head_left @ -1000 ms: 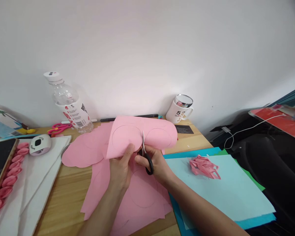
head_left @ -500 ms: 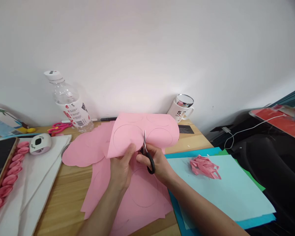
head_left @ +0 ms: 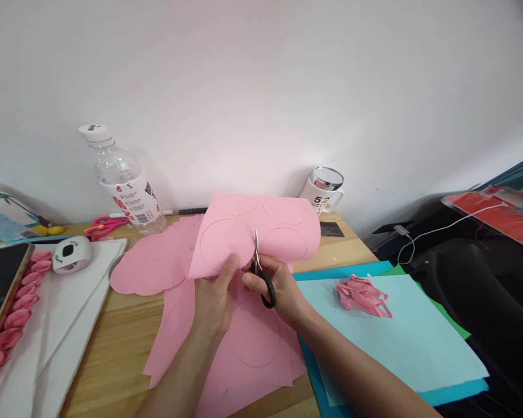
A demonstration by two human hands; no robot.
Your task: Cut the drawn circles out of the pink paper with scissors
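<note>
Right grip [head_left: 279,283] clamped on scissors [head_left: 257,258]; left grip [head_left: 212,302], just beside, pinching paper [head_left: 260,212]. Turn paper, not scissors, around circle [head_left: 224,239].

"What sort of place is this?"
"It's a craft table, maybe at home. I can't tell for sure."
"What shows it?"
"The left hand [head_left: 213,297] holds pink paper [head_left: 265,217], the right hand [head_left: 283,287] scissors [head_left: 265,277]. A bottle [head_left: 133,200] and a mug [head_left: 316,194] stand past them on the wooden table [head_left: 113,331], near a plain wall [head_left: 253,116]."
</note>
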